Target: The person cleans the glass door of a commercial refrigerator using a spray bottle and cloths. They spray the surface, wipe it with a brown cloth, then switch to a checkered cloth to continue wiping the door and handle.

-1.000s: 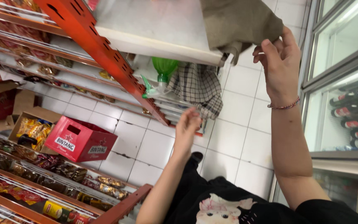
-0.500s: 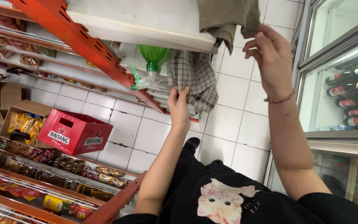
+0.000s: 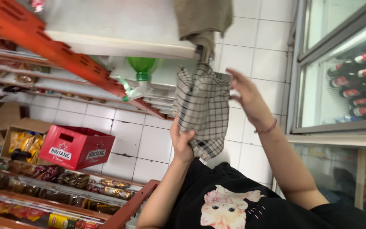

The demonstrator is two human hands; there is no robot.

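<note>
A soft checked cloth (image 3: 203,112), white with thin dark grid lines, hangs in loose folds from a hook beneath a white shelf (image 3: 119,46), in the upper middle of the view. Above it droops a plain olive-brown cloth (image 3: 203,19) of a coarser weave. The person's left hand (image 3: 182,140) pinches the checked cloth's lower left edge, fingers curled shut around the fabric. The right hand (image 3: 248,95) rests against the cloth's upper right side with fingers spread and only lightly bent, touching rather than gripping. Half a second ago the left hand reached up with an open palm below the cloth, and the right hand was higher, at the olive-brown cloth; both have since come to the checked one. Beside it, a green plastic bottle (image 3: 142,68) hangs neck down, near a slanted orange metal rack (image 3: 56,53). Lower left sits a red cardboard box (image 3: 78,147) above shelves of wrapped snacks (image 3: 56,178). A glass-fronted cooler (image 3: 348,80) stands on the right.
</note>
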